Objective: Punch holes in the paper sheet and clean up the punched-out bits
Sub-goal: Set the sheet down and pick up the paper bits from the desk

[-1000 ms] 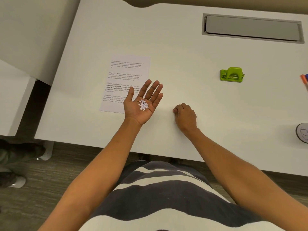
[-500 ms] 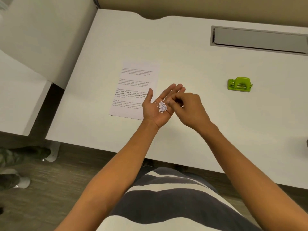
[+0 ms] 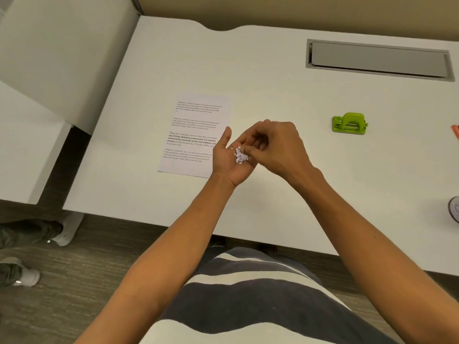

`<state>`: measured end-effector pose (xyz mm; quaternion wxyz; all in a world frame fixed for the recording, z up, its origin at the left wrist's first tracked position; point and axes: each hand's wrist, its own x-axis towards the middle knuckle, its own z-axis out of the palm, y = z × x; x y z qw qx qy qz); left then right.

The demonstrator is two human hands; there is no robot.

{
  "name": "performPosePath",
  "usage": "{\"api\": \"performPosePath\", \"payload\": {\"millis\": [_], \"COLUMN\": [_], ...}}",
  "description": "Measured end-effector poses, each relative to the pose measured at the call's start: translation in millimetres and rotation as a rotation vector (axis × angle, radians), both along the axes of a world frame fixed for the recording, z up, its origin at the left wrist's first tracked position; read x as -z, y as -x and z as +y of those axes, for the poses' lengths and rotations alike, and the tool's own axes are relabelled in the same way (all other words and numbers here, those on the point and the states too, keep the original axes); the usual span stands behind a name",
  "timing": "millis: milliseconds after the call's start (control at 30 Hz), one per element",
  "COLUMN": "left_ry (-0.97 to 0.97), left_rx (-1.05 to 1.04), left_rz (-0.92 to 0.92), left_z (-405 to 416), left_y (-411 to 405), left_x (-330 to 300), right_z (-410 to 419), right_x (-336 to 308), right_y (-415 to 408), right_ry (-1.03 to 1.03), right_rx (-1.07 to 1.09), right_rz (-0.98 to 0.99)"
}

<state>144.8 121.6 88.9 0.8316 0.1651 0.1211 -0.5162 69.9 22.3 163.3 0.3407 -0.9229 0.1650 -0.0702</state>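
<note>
The paper sheet (image 3: 196, 135) lies flat on the desk (image 3: 273, 95), printed side up, just left of my hands; whether its holes are punched I cannot tell from here. My left hand (image 3: 232, 160) is held palm up above the desk's near half, fingers relaxed and slightly cupped, with a small heap of paper bits (image 3: 241, 156) resting in the hollow of the palm. My right hand (image 3: 275, 145) comes over it from the right, fingers curled, fingertips (image 3: 248, 151) down at the heap; they seem to be pinching a bit or two, though the pinch itself is partly hidden by my knuckles.

As I judge it, I am on the clean-up, adding gathered bits to the pile. To do this well I should keep the left palm level and cupped, let go low over the heap so nothing bounces out, and lift the right hand away slowly, since these bits are light and cling to skin. Then I close the left fingers before carrying the lot off.

Further right, the green hole punch (image 3: 349, 123) sits well apart from my hands. At the right edge I see an orange thing (image 3: 455, 131) and a round object (image 3: 454, 209), both cut off. Nothing blocks my hands; no bin is in view, so that is what I must find.
</note>
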Motion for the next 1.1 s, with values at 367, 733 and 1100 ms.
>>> {"api": "performPosePath", "payload": {"millis": [367, 733, 1100], "left_ry": [0.068, -0.004, 0.001], "left_rx": [-0.094, -0.167, -0.174], "left_rz": [-0.023, -0.021, 0.007], "left_z": [28, 60, 56], "left_y": [-30, -37, -36], "left_x": [9, 20, 22], "right_z": [-59, -44, -44], "right_x": [78, 173, 185], "right_y": [50, 93, 90], "right_ry": [-0.387, -0.434, -0.275], "right_rx": [0.480, 0.593, 0.571], "right_rz": [-0.077, 0.127, 0.186]}}
